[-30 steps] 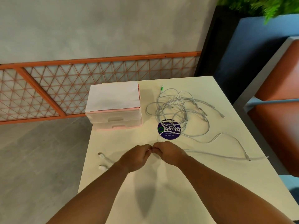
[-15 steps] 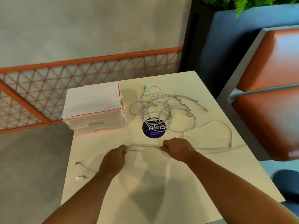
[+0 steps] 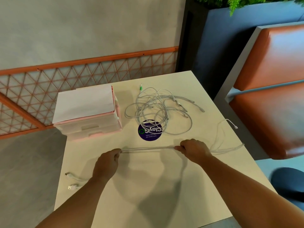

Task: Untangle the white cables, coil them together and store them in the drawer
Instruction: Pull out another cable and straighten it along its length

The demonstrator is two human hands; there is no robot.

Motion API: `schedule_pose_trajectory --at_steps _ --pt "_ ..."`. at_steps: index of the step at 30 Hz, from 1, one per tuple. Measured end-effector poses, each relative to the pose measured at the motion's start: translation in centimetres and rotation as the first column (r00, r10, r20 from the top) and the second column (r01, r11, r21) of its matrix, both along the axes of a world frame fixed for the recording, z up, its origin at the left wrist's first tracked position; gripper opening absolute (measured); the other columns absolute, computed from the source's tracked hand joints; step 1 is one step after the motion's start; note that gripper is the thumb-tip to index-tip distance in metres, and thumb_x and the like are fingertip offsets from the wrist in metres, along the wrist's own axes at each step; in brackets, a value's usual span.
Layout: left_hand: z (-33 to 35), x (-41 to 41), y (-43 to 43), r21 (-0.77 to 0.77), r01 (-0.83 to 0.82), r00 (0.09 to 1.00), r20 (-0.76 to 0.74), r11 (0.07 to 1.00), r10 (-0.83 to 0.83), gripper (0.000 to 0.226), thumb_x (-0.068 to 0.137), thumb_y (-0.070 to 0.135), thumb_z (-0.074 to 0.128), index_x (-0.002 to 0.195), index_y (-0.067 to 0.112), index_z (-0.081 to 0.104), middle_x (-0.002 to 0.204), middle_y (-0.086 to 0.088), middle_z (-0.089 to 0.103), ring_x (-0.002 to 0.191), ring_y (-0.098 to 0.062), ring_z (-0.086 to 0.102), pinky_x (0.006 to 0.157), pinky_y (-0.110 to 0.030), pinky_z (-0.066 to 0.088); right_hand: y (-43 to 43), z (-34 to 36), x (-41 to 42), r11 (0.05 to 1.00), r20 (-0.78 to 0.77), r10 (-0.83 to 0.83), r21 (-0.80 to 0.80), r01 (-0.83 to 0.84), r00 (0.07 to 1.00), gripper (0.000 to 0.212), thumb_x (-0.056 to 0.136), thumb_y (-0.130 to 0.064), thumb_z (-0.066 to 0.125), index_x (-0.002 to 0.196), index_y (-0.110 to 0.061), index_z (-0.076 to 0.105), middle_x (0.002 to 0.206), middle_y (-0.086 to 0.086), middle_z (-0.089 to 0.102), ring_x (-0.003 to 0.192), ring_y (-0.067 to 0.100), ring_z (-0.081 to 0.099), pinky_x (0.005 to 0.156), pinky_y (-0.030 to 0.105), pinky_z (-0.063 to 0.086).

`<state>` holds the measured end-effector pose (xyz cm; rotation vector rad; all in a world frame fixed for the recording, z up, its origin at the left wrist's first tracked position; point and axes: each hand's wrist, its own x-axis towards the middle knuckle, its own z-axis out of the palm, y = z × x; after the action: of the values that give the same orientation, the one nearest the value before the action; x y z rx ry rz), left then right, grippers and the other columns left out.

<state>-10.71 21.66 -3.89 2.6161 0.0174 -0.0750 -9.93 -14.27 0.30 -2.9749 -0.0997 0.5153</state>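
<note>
A round purple sticker (image 3: pixel 148 137) on the tabletop (image 3: pixel 148 191) reads upside down from here: big white "Clay" beside a green ring, then "Let's keep our", and a small line ending "clean".

A tangle of thin white cables (image 3: pixel 158 111) lies near the cream table's (image 3: pixel 148 186) far edge; a closed pink plastic drawer box (image 3: pixel 88 127) stands at its far-left corner.
</note>
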Motion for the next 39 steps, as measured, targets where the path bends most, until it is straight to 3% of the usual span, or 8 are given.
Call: schedule_pose_trajectory --at_steps 3,8,13,16,19,26,30,39 --pt "-0.5 0.0 0.6 0.027 -0.008 1.000 -0.018 1.000 0.009 0.028 0.102 0.027 0.049 0.120 0.026 0.070 0.100 -0.003 0.075 0.091 -0.028 0.067 0.075 -0.034 0.052 -1.4 -0.3 -0.3 0.999 -0.010 -0.040 0.011 0.041 0.999 0.051 0.099 -0.064 0.033 0.080 -0.022 0.057 0.077 -0.006 0.061 0.075 0.020 0.058 0.071 0.034 0.049" --pt "-0.9 -0.2 0.5 0.047 -0.047 0.999 0.023 0.998 0.046 0.026 0.100 0.025 0.054 0.118 0.024 0.072 0.102 -0.003 0.075 0.094 -0.029 0.068 0.074 -0.032 0.049 -2.2 -1.4 -0.5 0.975 -0.042 -0.058 0.213 0.066 0.997 0.026 0.105 -0.027 0.042 0.115 -0.024 0.065 0.115 -0.001 0.065 0.107 0.021 0.062 0.091 0.034 0.049" --pt "-0.3 0.1 1.5 0.200 0.053 0.999 -0.004 0.978 -0.053 0.022 0.090 0.032 0.066 0.107 0.026 0.076 0.098 0.005 0.058 0.086 -0.023 0.060 0.068 -0.036 0.053 -2.6 -0.9 -0.2 0.963 0.016 -0.059 0.265 0.053 0.998 0.027 0.104 -0.030 0.044 0.119 -0.029 0.067 0.117 -0.008 0.066 0.109 0.018 0.061 0.089 0.032 0.048" --pt "0.9 1.0 1.4 0.315 0.167 0.985 -0.016 0.934 -0.171 0.045 0.075 0.051 0.065 0.109 0.023 0.075 0.101 0.005 0.062 0.089 -0.024 0.064 0.073 -0.036 0.052 -2.5 -0.2 0.0 0.966 0.056 -0.046 0.257 0.030 0.997 0.027 0.104 -0.036 0.044 0.120 -0.034 0.067 0.118 -0.011 0.067 0.108 0.017 0.062 0.085 0.029 0.047" --pt "3.0 2.4 -1.7 0.180 0.289 0.956 0.003 0.940 -0.295 0.056 0.077 0.060 0.051 0.114 0.023 0.071 0.103 0.009 0.061 0.091 -0.017 0.065 0.076 -0.032 0.052 -2.4 0.1 0.4 0.966 0.083 -0.027 0.259 0.004 0.996 0.028 0.104 -0.038 0.044 0.122 -0.036 0.066 0.120 -0.012 0.067 0.110 0.015 0.061 0.085 0.030 0.048" --pt "6.3 4.7 -16.4 -0.158 0.582 0.811 0.036 0.798 -0.584 0.033 0.101 0.033 0.052 0.127 0.017 0.064 0.114 0.002 0.065 0.097 -0.010 0.062 0.087 -0.031 0.051 -2.5 0.6 0.8 0.929 0.097 -0.032 0.369 -0.006 0.995 0.026 0.103 -0.038 0.047 0.117 -0.034 0.069 0.114 -0.012 0.071 0.105 0.013 0.063 0.084 0.031 0.051" --pt "6.4 4.9 -20.4 -0.209 0.607 0.786 0.010 0.767 -0.619 0.028 0.102 0.028 0.049 0.117 0.015 0.068 0.104 -0.004 0.069 0.095 -0.019 0.064 0.083 -0.038 0.052 -3.3 1.1 0.8 0.858 0.071 -0.095 0.512 0.045 0.993 0.024 0.101 -0.032 0.055 0.111 -0.022 0.074 0.104 -0.006 0.075 0.088 0.004 0.061 0.075 0.017 0.044" --pt "4.1 6.2 -19.9 -0.115 0.548 0.836 0.075 0.828 -0.543 0.020 0.096 0.026 0.057 0.091 0.015 0.074 0.081 0.001 0.073 0.078 -0.018 0.067 0.069 -0.034 0.052 -8.8 0.6 0.0 0.900 0.003 -0.155 0.412 0.140 0.988 0.024 0.103 -0.030 0.050 0.111 -0.024 0.071 0.111 -0.006 0.071 0.103 0.017 0.063 0.092 0.032 0.049"
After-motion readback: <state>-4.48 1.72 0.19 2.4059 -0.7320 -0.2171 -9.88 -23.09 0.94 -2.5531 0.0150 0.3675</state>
